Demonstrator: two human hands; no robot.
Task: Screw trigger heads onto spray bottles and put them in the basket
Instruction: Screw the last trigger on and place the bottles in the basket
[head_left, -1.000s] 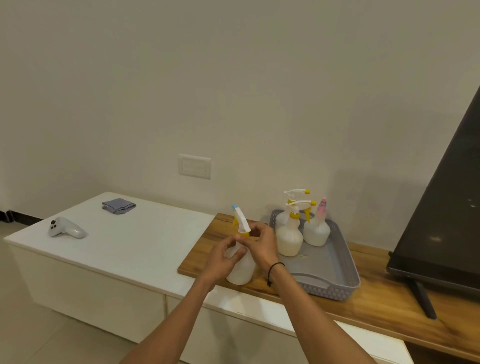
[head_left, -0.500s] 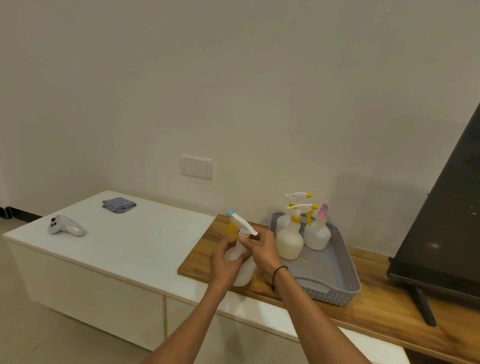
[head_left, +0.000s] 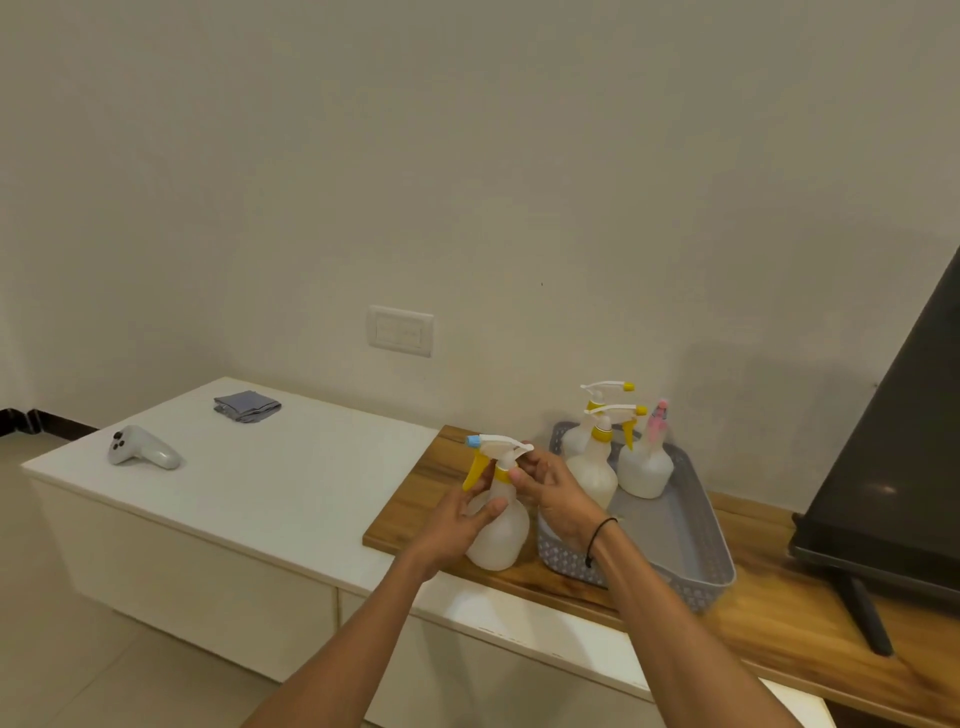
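A white spray bottle (head_left: 501, 535) stands on the wooden board (head_left: 415, 512), just left of the grey basket (head_left: 691, 551). My left hand (head_left: 457, 522) grips the bottle's body. My right hand (head_left: 550, 491) pinches the trigger head (head_left: 496, 447) at its yellow collar; the head has a blue nozzle tip and a yellow lever and points left. Three spray bottles (head_left: 592, 467) with heads on stand at the basket's far end, one with a pink head (head_left: 655, 423).
A white handheld controller (head_left: 141, 449) and a folded grey cloth (head_left: 247, 406) lie on the white cabinet top (head_left: 260, 483) to the left. A dark television (head_left: 893, 467) on a stand leans in at the right. A wall socket (head_left: 401, 331) sits above.
The trigger head has turned from pointing upward to lying level and pointing left. My right hand has shifted round the collar while my left stays on the bottle.
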